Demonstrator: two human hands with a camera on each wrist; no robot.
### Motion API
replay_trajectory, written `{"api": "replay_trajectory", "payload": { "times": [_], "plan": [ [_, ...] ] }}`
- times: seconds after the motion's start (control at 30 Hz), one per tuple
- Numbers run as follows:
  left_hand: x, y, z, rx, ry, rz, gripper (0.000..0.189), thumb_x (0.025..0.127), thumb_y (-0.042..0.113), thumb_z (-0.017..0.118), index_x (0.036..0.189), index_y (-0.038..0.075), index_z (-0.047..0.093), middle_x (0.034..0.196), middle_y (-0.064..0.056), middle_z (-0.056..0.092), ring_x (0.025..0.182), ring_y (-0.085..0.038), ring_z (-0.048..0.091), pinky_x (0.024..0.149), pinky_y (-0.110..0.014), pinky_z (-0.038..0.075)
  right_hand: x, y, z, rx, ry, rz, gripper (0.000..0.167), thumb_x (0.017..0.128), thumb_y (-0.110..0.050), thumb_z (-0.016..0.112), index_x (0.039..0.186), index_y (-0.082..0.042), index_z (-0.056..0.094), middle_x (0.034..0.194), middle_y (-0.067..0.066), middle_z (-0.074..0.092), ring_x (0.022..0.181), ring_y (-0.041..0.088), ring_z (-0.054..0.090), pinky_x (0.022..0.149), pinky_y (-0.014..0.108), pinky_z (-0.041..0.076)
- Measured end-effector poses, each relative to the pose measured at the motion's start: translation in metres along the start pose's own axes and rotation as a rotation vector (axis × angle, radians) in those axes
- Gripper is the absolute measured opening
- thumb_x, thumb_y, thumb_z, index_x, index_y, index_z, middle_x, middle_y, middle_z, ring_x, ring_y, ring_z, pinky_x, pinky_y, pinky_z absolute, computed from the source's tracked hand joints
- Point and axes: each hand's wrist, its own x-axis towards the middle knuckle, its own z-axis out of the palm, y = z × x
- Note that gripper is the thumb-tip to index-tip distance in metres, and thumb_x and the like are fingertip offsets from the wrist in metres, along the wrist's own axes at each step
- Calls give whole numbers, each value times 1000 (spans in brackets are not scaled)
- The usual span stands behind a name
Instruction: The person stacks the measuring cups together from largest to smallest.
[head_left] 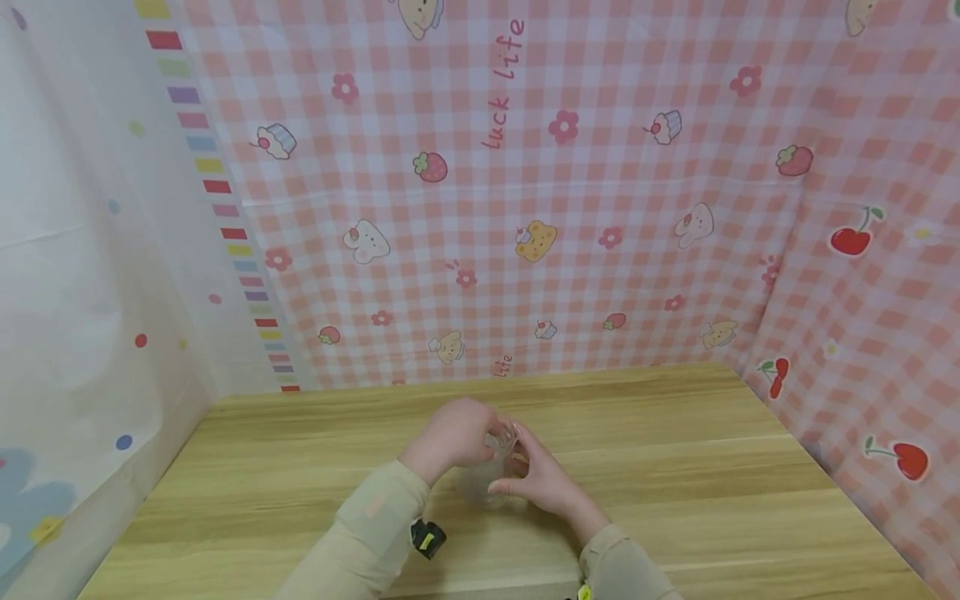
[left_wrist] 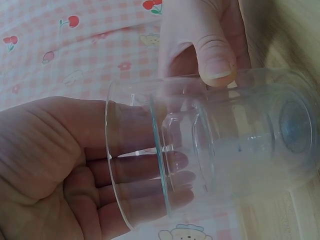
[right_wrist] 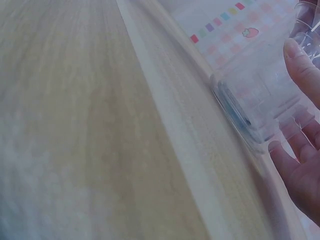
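Between the hands is a clear cup, upright on the wooden table in the head view. Its wide rim faces the left palm in the left wrist view, where a second, teal-tinted rim and a smaller clear shape show within the cup. My left hand bends down over the top, its fingers at the rim and seen through the clear wall. From the right, my right hand grips the side, thumb on the near wall. Curved fingers of the right hand lie around the cup's far side near the base.
The wooden table runs back to a pink checked cloth hung behind it. More cherry-printed cloth hangs at the right, and white dotted cloth at the left. A black wrist strap piece sits by the left sleeve.
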Motion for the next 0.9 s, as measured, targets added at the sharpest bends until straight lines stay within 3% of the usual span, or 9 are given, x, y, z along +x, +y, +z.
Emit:
{"api": "replay_trajectory", "payload": {
  "times": [0.5,0.9],
  "plan": [
    [0,-1,0,-88,-21,1,14,84,8,73,96,11,79,102,-1,74,98,-20,68,86,-35,55,1,0,0,8,-7,-10,89,84,-6,78,154,-8,24,153,15,35,135,36,41,108,38,40],
    [-5,-6,9,-87,111,82,14,86,13,75,100,10,77,99,1,73,87,-13,67,79,-30,55,0,-2,2,26,3,-34,90,82,-2,78,154,-5,24,153,17,35,136,38,39,110,45,37]
  ]
}}
